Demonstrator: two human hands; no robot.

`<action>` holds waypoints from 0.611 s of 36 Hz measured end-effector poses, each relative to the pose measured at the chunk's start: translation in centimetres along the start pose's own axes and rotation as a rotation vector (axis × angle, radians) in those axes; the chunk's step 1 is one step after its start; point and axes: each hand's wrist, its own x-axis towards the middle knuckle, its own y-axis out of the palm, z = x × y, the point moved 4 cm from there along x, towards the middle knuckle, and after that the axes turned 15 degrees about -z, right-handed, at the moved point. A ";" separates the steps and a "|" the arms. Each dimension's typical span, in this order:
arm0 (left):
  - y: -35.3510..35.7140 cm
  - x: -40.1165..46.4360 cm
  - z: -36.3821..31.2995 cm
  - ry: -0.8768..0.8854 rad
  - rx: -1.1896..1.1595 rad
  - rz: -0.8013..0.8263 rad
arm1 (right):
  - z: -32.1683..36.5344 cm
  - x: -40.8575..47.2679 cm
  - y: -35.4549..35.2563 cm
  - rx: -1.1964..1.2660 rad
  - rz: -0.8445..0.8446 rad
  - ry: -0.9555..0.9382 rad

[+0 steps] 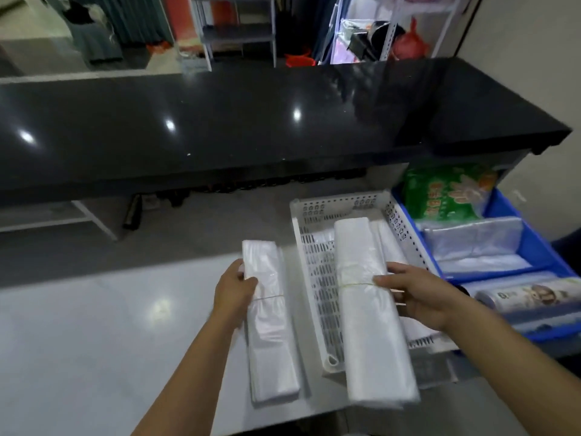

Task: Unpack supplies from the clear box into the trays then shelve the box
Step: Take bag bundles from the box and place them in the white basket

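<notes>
- Counter (pixel 220 121), black and glossy, spans twelve o'clock; blue bin (pixel 531 247) of packets sits at three o'clock.
- My left hand (pixel 234 289) grips one banded bag bundle (pixel 270 325), my right hand (pixel 415 294) another bundle (pixel 367 309) over the white perforated tray (pixel 317 278).
- Both bundles run lengthwise, six to twelve.

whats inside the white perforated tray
Flat packs of white plastic bags lie in the white tray. The bundle gripped by the right hand covers part of the tray, hiding whatever lies beneath.
</notes>
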 end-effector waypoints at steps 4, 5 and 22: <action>0.4 -1.7 -1.7 0.209 0.101 0.001 | 0.6 3.3 2.5 -0.062 0.000 0.028; 0.8 -2.6 -2.0 0.205 0.042 0.053 | 0.9 4.0 3.0 -0.073 0.010 0.029; 5.5 -8.8 -2.5 -0.175 -0.314 0.325 | 3.1 8.2 7.1 -0.626 0.014 -0.135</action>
